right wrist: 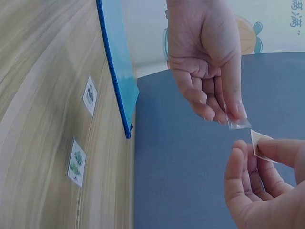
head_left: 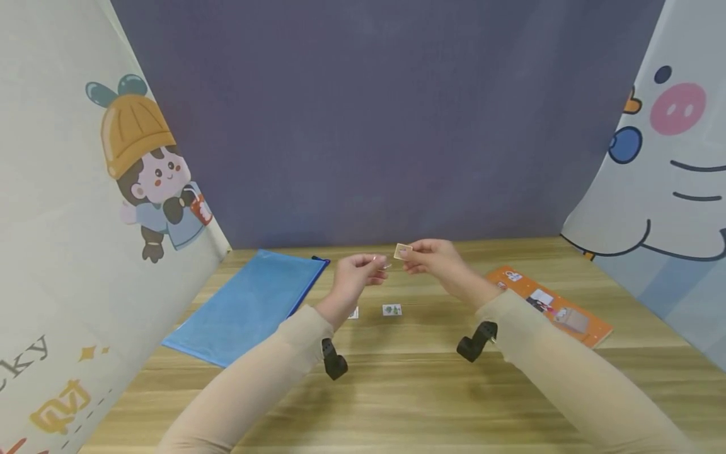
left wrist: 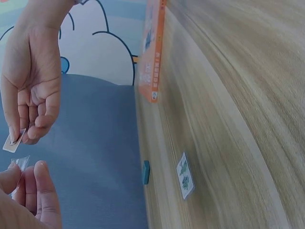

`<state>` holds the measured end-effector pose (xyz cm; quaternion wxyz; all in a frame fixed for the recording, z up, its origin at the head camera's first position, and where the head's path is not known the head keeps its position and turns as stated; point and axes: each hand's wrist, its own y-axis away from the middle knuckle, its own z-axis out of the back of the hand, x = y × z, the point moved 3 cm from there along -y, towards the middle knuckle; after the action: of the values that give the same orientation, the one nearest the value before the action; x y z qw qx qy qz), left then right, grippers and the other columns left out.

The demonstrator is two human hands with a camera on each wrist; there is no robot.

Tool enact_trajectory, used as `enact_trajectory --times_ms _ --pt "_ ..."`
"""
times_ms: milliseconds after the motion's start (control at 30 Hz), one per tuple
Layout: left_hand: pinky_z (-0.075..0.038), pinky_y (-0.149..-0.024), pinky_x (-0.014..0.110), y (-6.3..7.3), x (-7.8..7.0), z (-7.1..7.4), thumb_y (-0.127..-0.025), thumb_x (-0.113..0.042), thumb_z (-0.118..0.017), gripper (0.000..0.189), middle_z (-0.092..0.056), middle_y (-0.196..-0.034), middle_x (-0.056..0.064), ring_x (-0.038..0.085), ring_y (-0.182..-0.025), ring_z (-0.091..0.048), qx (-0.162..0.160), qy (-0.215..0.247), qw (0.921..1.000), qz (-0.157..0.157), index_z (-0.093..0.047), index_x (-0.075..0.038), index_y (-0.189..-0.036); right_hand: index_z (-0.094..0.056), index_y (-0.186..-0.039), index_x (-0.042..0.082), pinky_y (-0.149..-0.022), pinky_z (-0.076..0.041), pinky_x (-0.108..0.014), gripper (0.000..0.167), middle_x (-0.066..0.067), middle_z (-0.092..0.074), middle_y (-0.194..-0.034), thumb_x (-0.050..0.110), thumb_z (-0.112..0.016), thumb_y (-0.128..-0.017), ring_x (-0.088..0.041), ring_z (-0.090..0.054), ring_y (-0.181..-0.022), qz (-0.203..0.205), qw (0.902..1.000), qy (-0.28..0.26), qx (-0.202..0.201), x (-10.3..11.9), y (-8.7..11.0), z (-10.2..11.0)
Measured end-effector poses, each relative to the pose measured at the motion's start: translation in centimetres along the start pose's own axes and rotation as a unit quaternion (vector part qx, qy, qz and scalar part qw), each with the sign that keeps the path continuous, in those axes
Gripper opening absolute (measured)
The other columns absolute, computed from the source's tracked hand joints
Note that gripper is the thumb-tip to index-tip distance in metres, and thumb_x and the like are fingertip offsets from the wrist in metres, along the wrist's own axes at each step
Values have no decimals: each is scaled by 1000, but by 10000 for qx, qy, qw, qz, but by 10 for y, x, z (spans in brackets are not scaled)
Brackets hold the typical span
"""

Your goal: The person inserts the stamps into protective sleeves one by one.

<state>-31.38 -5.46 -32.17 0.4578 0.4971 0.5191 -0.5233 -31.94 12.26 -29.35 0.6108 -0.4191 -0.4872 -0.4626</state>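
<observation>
My left hand [head_left: 353, 277] pinches a small clear plastic sleeve [right wrist: 238, 124] between thumb and fingers. Beside it my right hand [head_left: 438, 260] holds a small pale square card [head_left: 403, 251] by one edge, thumb on its face. In the right wrist view the card [right wrist: 257, 143] is just below the sleeve, very near its edge; whether they touch I cannot tell. Under the hands, a small card with green trees [head_left: 392, 309] lies on the table. Another printed card [right wrist: 89, 95] lies to its left, mostly hidden by my left wrist in the head view.
On the left of the wooden table [head_left: 397, 391] lies a blue zip pouch [head_left: 244, 302]. An orange booklet [head_left: 558, 306] lies on the right. A small teal block [left wrist: 146, 172] shows beyond the tree card in the left wrist view. A dark cloth backdrop [head_left: 363, 126] closes off the back.
</observation>
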Motion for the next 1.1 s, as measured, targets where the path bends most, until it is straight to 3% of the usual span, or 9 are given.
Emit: enact_trajectory --times_ms 300,600,900,1100 --pt "-60 -83 39 1 -1 -2 -93 -16 -66 25 -69 -107 24 10 -69 -67 63 193 9998 -8 -68 4 -107 -61 -109 -5 -88 -58 -38 30 -2 -70 -88 18 -68 -92 -15 -68 -82 215 9996 -20 -166 5 2 -5" --pt "-60 -82 38 2 -2 -1 -93 -15 -66 24 -72 -92 10 11 -69 -68 84 305 9995 40 -68 5 -105 -60 -110 -7 -82 -59 -32 30 -3 -70 -86 15 -68 -92 -13 -67 -79 378 9990 -178 -175 5 2 -7" --pt "-61 -74 28 5 -3 -2 -93 -18 -67 27 -70 -104 21 11 -70 -67 94 314 9995 33 -68 5 -106 -58 -108 -9 -75 -59 -25 28 2 -69 -79 13 -67 -92 -12 -67 -76 423 9985 -300 -178 6 2 -9" --pt "-61 -72 28 4 -6 -3 -91 -17 -68 25 -70 -104 22 11 -69 -67 -27 407 9992 20 -68 4 -105 -59 -108 -9 -77 -59 -26 28 -1 -70 -81 13 -67 -92 -12 -66 -77 424 9986 -264 -186 5 1 -9"
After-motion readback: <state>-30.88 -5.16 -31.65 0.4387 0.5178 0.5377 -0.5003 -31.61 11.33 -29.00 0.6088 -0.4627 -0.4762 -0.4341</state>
